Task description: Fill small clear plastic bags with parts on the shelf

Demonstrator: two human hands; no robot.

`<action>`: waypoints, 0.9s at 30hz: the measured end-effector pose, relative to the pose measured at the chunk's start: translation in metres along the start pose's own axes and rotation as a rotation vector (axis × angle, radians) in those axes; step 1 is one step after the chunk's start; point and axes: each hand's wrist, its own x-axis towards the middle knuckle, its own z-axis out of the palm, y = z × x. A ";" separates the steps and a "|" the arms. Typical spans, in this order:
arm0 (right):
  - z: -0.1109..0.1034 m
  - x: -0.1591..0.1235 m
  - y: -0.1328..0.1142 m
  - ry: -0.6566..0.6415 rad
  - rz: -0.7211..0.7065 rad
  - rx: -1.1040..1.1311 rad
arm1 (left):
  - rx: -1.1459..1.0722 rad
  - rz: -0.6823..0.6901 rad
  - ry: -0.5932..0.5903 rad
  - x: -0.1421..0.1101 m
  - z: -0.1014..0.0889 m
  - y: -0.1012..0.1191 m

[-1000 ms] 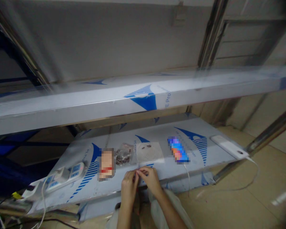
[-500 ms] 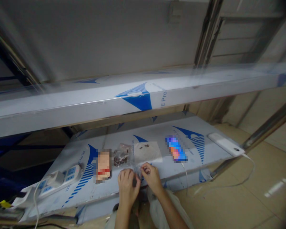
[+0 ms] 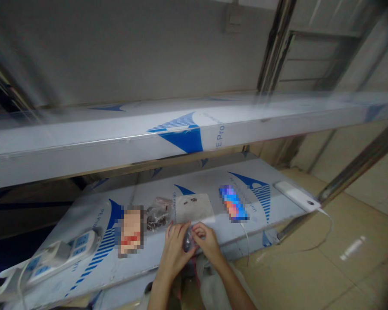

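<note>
At the shelf's front edge my two hands are close together over a small clear plastic bag (image 3: 189, 240). My left hand (image 3: 174, 247) is curved round the bag's left side, fingers forward, its thumb near the lower end. From the right, my right hand (image 3: 208, 243) pinches the bag's edge between thumb and fingers. What the bag contains is too hard to make out. Just beyond my hands lies a white sheet (image 3: 197, 212) with a few small dark pieces (image 3: 193, 199) on it. Left of it is a clear bag of brown pieces (image 3: 158, 214).
A phone-shaped, pixelated thing (image 3: 131, 230) lies on the left, and a lit phone (image 3: 233, 203) with a cable on the right. A power strip (image 3: 64, 254) sits at the far left, a white corded device (image 3: 297, 196) at the right edge. An upper shelf (image 3: 126, 148) crosses above.
The view has shifted a little, so the shelf items sit further left. My left hand has come nearer my right, its fingers reaching further forward, and the plastic between them shows more.
</note>
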 end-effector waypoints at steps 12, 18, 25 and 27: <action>-0.025 0.048 0.000 0.238 0.002 -0.328 | -0.148 -0.148 0.215 0.022 0.021 -0.024; -0.027 0.113 -0.003 0.102 -0.151 -0.890 | -0.270 -0.328 0.382 0.039 0.027 -0.045; -0.011 0.123 0.002 -0.024 -0.216 -1.136 | -0.316 -0.362 0.448 0.048 0.029 -0.046; -0.010 0.123 0.000 -0.048 -0.225 -1.181 | -0.324 -0.382 0.433 0.050 0.029 -0.045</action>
